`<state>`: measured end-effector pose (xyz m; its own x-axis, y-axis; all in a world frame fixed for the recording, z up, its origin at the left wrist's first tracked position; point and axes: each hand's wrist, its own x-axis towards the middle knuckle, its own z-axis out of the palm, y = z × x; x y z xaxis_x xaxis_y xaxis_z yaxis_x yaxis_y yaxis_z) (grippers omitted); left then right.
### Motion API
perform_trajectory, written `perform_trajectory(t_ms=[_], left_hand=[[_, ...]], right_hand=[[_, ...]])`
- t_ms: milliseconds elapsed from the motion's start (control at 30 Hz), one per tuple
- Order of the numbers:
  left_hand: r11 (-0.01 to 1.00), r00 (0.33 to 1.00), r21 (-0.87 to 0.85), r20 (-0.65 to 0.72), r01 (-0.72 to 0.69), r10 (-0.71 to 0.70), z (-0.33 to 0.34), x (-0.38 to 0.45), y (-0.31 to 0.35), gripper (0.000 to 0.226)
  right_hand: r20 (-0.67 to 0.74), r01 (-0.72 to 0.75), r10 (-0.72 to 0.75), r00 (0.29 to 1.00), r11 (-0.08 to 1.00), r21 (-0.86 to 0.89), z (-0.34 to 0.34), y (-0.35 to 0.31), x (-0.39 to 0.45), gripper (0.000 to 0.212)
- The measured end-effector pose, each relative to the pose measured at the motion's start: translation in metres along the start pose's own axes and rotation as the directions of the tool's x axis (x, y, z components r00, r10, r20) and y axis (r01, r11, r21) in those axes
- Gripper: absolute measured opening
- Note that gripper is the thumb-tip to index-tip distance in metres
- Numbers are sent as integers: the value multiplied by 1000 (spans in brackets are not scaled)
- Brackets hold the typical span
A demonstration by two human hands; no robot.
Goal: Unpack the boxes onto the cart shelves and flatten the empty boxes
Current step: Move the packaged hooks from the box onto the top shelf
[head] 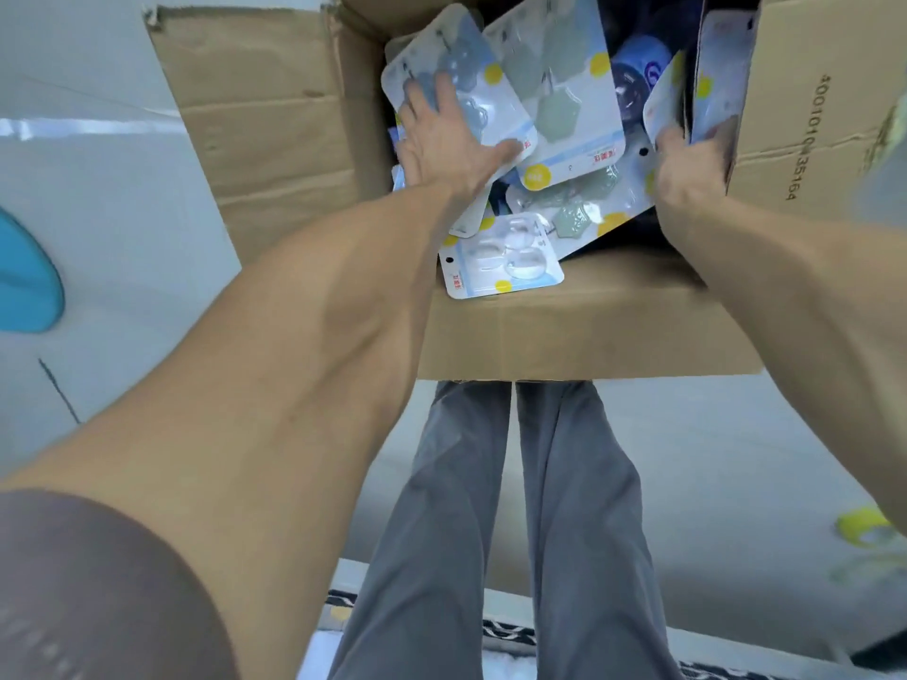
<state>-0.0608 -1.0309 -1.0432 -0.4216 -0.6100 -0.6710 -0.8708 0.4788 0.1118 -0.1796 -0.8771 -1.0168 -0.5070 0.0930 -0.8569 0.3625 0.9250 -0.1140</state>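
Both hands are inside an open box (564, 326), among a loose heap of blister packs.

The left hand (441, 144) lies spread on a blue pack (454, 76). Its fingers are straight and fanned over the pack's face, the thumb stretched out along the pack's lower edge, so the grip is open and pressing rather than closed round anything. Just right of that grip, touching the blue pack's edge and partly over it, lies a green pack (554, 90) with a hexagonal shape under its plastic. Below the left grip, toward the person, a clear pack (500, 255) rests on the box's near wall, its lower end hanging over the near flap.

The right hand (687, 164) is at the right side of the box, curled round the lower edges of upright packs (721, 66); the fingertips are hidden behind them. Left of this grip, between the two hands, a dark blue round item (638, 71) shows deeper in the box; what it is cannot be told.

The box's left flap (255, 115) stands open left of the left grip, and the right flap (814, 105), printed with digits, lies right of the right grip. Below the box are the person's grey trousers (515, 532).
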Motion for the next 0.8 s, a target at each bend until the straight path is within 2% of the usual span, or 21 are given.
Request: perform_trajectory(t_ms=[33,67,100,133,167,233,267,300,333,367,400,467,567,633,700,800], left_hand=[[999,999,30,38,-35,34,0,0,1,117],[996,996,72,70,-60,55,0,0,3,124],[992,994,106,88,-71,62,0,0,4,126],[990,994,122,92,-72,61,1,0,5,124],[991,994,116,87,-72,62,1,-1,7,118],[994,996,75,41,-84,81,3,-6,11,99],[995,996,51,9,-90,90,3,-10,12,91],[995,995,26,-14,-95,95,4,-14,14,86],[995,995,3,-24,-98,98,6,-19,15,82],[995,995,-13,-24,-101,101,8,-24,15,80],[994,994,-23,-17,-108,108,11,-29,15,80],[992,992,-25,-13,-125,124,16,-42,15,80],[989,988,-19,20,-150,150,18,-64,15,80],[981,977,-14,92,-194,195,18,-77,14,76],[971,962,-32,130,-237,239,19,-85,14,60],[982,982,-43,39,-182,183,17,-87,17,30]], right_hand=[[26,63,-59,998,985,-159,-8,2,7,104],[26,81,-77,997,968,-237,-17,10,5,66],[50,130,-125,991,793,-595,-17,13,2,48],[39,136,-161,986,651,-747,-16,15,6,57],[37,100,-114,993,613,-783,-22,11,2,61],[-4,67,-100,995,700,-711,-23,14,4,53],[-92,55,-138,986,794,-605,-24,18,6,49],[-139,92,-153,978,924,-370,-27,21,8,48],[-165,36,-27,986,998,52,-29,17,4,52],[-129,-11,62,990,932,361,-34,13,1,58],[-123,-1,57,991,911,413,-36,14,-3,62],[-162,75,-32,986,961,266,-39,17,-12,53],[-192,198,-176,966,975,100,-38,30,-21,24],[-184,256,-250,951,967,11,-34,40,-26,22],[-187,261,-257,948,965,-6,-25,51,-31,24],[-204,216,-218,954,976,-33,-7,62,-36,26]])
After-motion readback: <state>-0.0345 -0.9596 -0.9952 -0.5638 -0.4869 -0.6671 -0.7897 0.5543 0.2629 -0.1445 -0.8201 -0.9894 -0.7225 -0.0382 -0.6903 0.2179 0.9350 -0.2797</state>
